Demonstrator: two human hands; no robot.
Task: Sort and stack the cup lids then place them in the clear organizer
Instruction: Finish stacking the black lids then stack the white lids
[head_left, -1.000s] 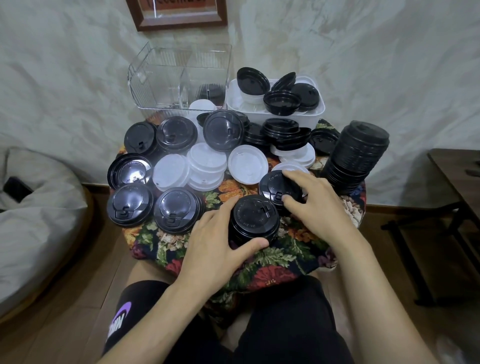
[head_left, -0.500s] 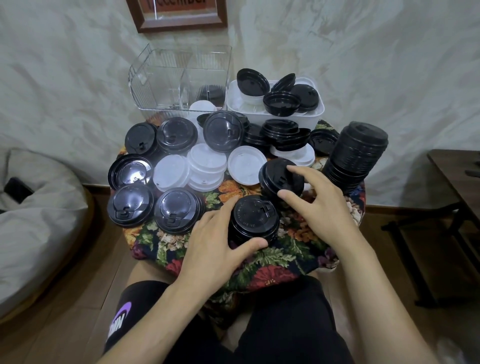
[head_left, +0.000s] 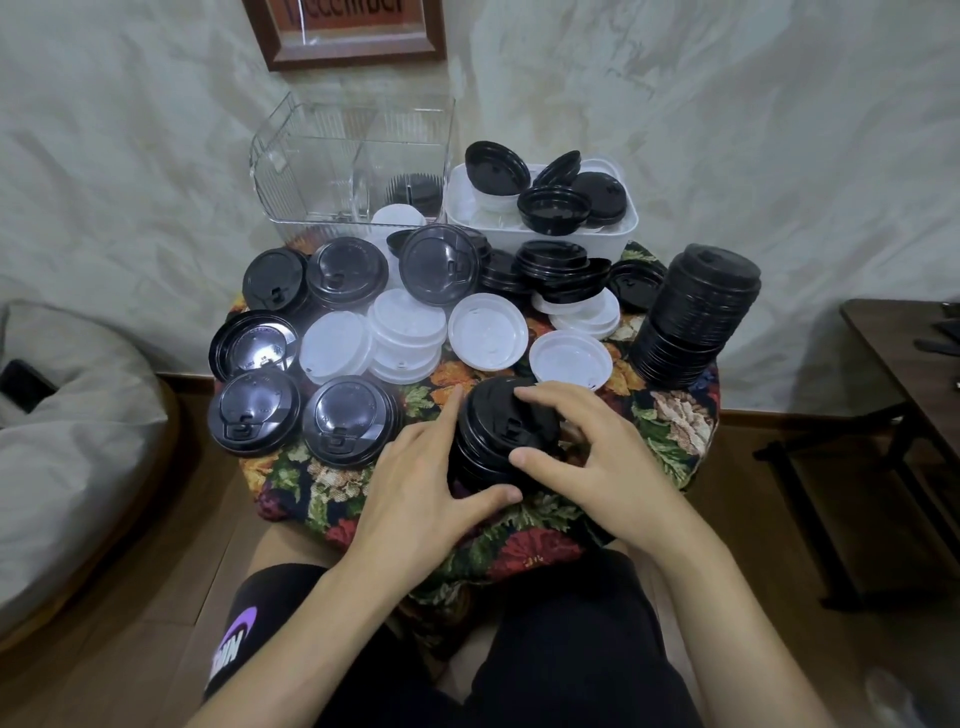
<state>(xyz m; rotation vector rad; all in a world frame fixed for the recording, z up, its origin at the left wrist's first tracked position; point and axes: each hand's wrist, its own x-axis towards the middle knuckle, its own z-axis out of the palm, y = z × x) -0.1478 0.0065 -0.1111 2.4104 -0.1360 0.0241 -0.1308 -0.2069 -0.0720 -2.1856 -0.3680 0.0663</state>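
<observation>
- The black lid stack (head_left: 480, 454) stood near the tabletop (head_left: 670, 415) edge, left hand (head_left: 431, 488) curled round its side.
- Right hand (head_left: 597, 467) fingers pinched the top lid (head_left: 496, 410).
- Likely light, slick, topple-prone; grip low.

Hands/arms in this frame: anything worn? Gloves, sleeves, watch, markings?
Nothing is worn on the left hand or the right hand: no gloves, rings, watch or bands are visible. The left arm and right arm are bare to the frame edge, with no sleeves in view. Below them are black shorts with a purple and white logo on the left leg.
</observation>
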